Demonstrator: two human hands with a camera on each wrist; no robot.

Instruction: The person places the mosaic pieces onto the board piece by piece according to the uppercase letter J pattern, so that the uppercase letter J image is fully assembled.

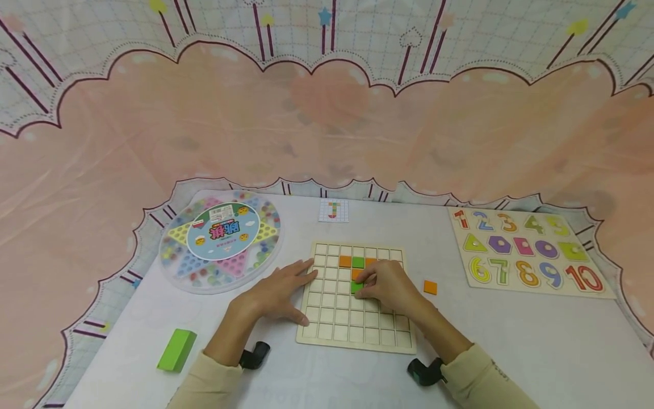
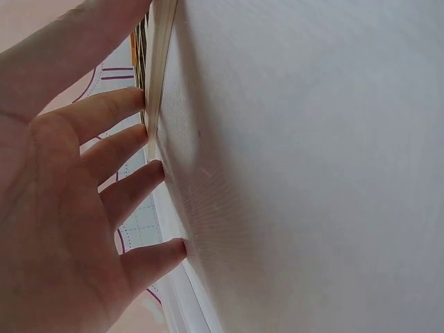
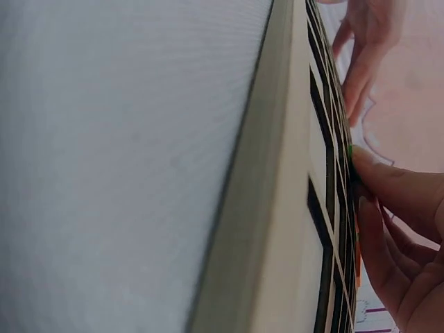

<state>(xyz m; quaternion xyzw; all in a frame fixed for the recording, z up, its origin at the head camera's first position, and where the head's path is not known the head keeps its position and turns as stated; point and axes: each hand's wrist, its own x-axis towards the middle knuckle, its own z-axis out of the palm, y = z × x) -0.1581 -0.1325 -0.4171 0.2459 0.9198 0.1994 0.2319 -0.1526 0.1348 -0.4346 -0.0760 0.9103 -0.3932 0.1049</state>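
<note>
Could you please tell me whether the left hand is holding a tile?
No, the left hand is empty, its spread fingers resting at the left edge of the board.

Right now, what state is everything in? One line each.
Left hand: fingers spread, touching grid board
Right hand: pinching green tile at the board
Grid board: flat, partly filled with tiles
Loose orange tile: off the board, flat
Green block: lying down
Pattern card: flat, printed side up
Number board: flat, face up
Round game set: flat, label up
</note>
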